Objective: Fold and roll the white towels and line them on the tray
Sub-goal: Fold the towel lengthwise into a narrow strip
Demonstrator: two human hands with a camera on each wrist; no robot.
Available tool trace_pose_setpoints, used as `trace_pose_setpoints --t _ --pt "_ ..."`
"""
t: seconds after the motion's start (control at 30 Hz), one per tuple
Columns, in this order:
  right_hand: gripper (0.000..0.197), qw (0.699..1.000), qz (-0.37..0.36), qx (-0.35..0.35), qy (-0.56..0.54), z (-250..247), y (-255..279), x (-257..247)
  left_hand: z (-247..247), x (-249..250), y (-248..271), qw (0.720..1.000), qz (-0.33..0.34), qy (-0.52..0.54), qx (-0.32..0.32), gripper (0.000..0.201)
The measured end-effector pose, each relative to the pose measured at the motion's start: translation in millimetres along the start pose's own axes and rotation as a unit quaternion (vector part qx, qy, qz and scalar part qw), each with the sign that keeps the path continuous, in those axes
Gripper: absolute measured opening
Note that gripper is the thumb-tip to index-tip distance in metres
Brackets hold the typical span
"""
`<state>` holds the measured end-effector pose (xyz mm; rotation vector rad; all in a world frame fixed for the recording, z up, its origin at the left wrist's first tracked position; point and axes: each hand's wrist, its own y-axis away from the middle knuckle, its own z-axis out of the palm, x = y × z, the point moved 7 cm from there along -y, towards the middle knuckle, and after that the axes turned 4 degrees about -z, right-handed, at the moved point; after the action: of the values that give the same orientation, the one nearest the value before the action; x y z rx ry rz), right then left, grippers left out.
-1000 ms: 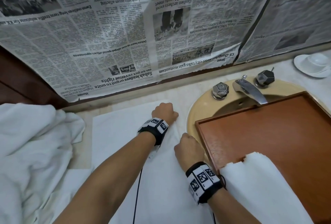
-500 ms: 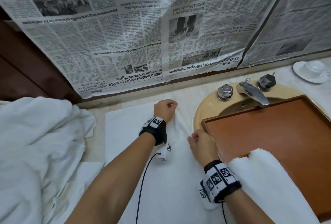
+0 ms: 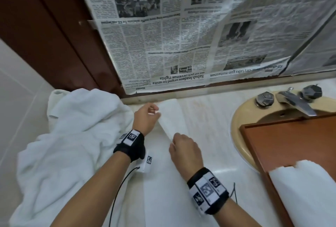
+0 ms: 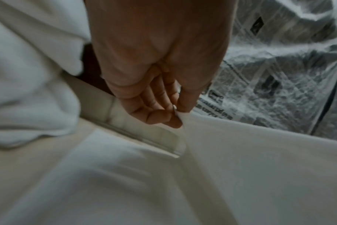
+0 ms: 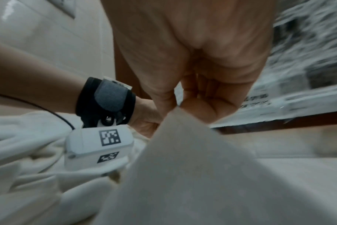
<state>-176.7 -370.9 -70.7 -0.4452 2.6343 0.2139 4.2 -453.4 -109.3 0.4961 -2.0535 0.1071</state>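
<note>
A white towel [image 3: 169, 117] lies flat on the marble counter, its right edge lifted and folded over toward the left. My left hand [image 3: 157, 113] pinches the far end of that edge near the wall; the left wrist view shows thumb and forefinger of the left hand [image 4: 180, 116] closed on the towel [image 4: 240, 167]. My right hand [image 3: 172, 140] pinches the same edge nearer to me, and the right hand [image 5: 175, 108] shows it gripping the towel [image 5: 183, 175]. A brown wooden tray [image 3: 291, 145] sits over the sink at right with a white towel [image 3: 305, 194] on its near end.
A heap of crumpled white towels [image 3: 72, 145] fills the counter to the left. The beige sink [image 3: 240, 121] and chrome faucet [image 3: 298, 103] lie behind the tray. Newspaper [image 3: 181, 36] covers the wall behind, beside a dark wood panel [image 3: 45, 27].
Both hands have carried the towel's right edge up and leftward, away from the sink, so bare counter now shows beside the tray. The head view has swung left.
</note>
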Motion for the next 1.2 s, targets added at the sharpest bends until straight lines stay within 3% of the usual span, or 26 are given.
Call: trace_pose_setpoints --t 0.13,0.3,0.47,0.67,0.8,1.0,1.2 --pt "0.006 0.995 -0.01 -0.099 0.009 59.6 -3.5 -23.4 -17.8 -46.5 6.1 0.998 -0.048 -0.043 0.01 0.015" --pt "0.01 0.991 0.005 -0.136 0.005 99.4 -1.9 -20.0 -17.3 -81.9 11.6 0.997 -0.071 0.0 0.004 0.024" --pt "0.011 0.991 -0.024 -0.13 -0.034 106.4 -0.1 -19.3 -16.5 -85.3 14.0 0.999 -0.035 0.025 0.012 0.04" --pt "0.013 0.986 -0.063 -0.117 -0.097 109.3 -4.6 -21.2 -15.6 -96.5 7.6 0.996 -0.082 0.031 0.014 0.051" --pt "0.015 0.982 -0.087 -0.119 -0.114 111.7 -6.2 -21.3 -13.3 -94.7 4.4 0.996 -0.09 0.017 0.022 0.052" --pt "0.015 0.983 -0.104 -0.087 -0.124 108.7 -9.6 -25.6 -16.9 -79.3 1.2 0.997 -0.032 -0.054 0.049 0.052" --pt "0.014 0.982 -0.116 -0.088 -0.124 111.6 -13.7 -29.7 -22.6 -86.2 -0.9 0.996 -0.044 -0.044 0.062 0.052"
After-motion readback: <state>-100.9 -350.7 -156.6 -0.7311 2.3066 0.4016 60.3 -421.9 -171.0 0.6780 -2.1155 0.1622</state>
